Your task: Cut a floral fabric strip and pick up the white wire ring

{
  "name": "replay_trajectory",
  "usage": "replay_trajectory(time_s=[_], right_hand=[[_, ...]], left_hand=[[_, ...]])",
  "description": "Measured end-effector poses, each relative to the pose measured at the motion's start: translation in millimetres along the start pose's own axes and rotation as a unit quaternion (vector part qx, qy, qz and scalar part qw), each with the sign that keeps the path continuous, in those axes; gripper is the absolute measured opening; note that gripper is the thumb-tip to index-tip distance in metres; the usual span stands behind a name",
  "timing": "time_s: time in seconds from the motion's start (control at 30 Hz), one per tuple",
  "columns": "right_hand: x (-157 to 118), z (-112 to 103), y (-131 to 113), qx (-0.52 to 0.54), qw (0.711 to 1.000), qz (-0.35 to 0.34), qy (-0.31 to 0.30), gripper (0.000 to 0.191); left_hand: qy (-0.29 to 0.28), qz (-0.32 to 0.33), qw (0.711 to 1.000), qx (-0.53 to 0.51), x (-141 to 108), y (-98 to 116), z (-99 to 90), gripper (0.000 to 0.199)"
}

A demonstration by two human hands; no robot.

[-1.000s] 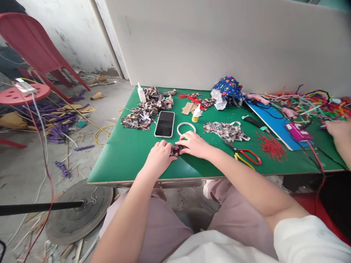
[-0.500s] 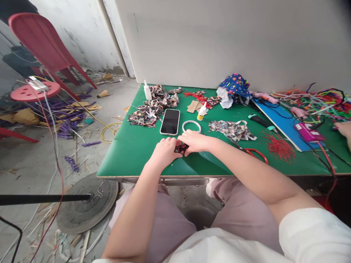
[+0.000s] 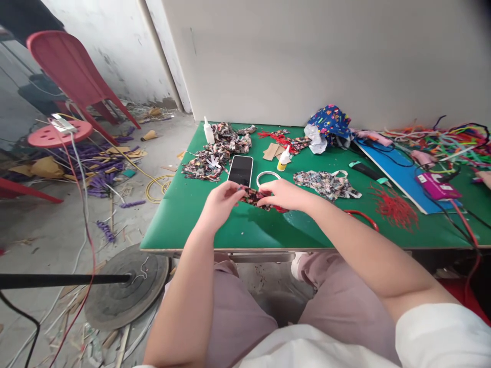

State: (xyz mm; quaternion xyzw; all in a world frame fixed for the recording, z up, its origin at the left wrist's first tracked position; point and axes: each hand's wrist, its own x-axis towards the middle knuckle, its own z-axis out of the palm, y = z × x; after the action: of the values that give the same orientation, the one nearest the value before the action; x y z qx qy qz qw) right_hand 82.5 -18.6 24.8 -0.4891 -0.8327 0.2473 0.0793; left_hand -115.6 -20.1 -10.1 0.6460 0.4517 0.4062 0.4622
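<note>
A small piece of dark floral fabric (image 3: 253, 196) is stretched between my two hands, just above the front of the green table. My left hand (image 3: 219, 202) pinches its left end. At the other end my right hand (image 3: 286, 194) grips it, and a bit of red shows beneath those fingers. Behind the fabric lie a phone (image 3: 241, 169), partly covered by my left hand, and a white tape roll (image 3: 264, 177). A glue bottle with a yellow label (image 3: 284, 159) stands farther back.
Floral fabric scraps (image 3: 215, 153) lie at the back left beside a white bottle (image 3: 208, 131). To the right are more floral fabric (image 3: 326, 184), red threads (image 3: 397, 207), a cutter (image 3: 368, 172) and a blue board (image 3: 395, 174). Another person's hand (image 3: 485, 178) shows at the right edge.
My hands have moved apart and lifted slightly; the fabric, mostly hidden between the fingers before, now stretches visibly between them. My left hand now overlaps the phone's lower edge.
</note>
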Motion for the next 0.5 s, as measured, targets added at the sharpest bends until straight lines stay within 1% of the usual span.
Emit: replay_trajectory(time_s=[0.07,0.13,0.17,0.2,0.27,0.33,0.4,0.47,0.5], right_hand=[[-5,-9,1,0.104,0.994,0.013,0.024,0.029],[-8,-13,2,0.211,0.976,0.018,0.042,0.033],[-9,-14,2,0.259,0.964,0.022,0.054,0.034],[-10,-14,2,0.298,0.952,0.027,0.068,0.035],[-10,-11,1,0.354,0.930,0.037,0.096,0.035],[-10,-6,2,0.391,0.913,0.044,0.107,0.032],[-12,-2,5,0.404,0.909,0.051,0.084,0.030],[-14,0,10,0.367,0.926,0.065,0.064,0.029],[-16,0,13,0.331,0.939,0.069,0.069,0.031]], left_hand=[[0.081,-0.012,0.993,-0.083,4,4,2.5,0.026],[0.138,-0.016,0.979,-0.149,8,10,6.9,0.031],[0.149,-0.020,0.972,-0.183,10,12,9.8,0.033],[0.145,-0.025,0.965,-0.216,11,15,13.2,0.035],[0.119,-0.036,0.957,-0.263,14,19,20.4,0.037],[0.118,-0.033,0.953,-0.276,17,21,26.8,0.033],[0.156,-0.012,0.949,-0.273,20,21,30.8,0.028],[0.199,0.016,0.945,-0.258,24,21,32.4,0.024],[0.214,0.031,0.945,-0.245,25,21,32.9,0.023]])
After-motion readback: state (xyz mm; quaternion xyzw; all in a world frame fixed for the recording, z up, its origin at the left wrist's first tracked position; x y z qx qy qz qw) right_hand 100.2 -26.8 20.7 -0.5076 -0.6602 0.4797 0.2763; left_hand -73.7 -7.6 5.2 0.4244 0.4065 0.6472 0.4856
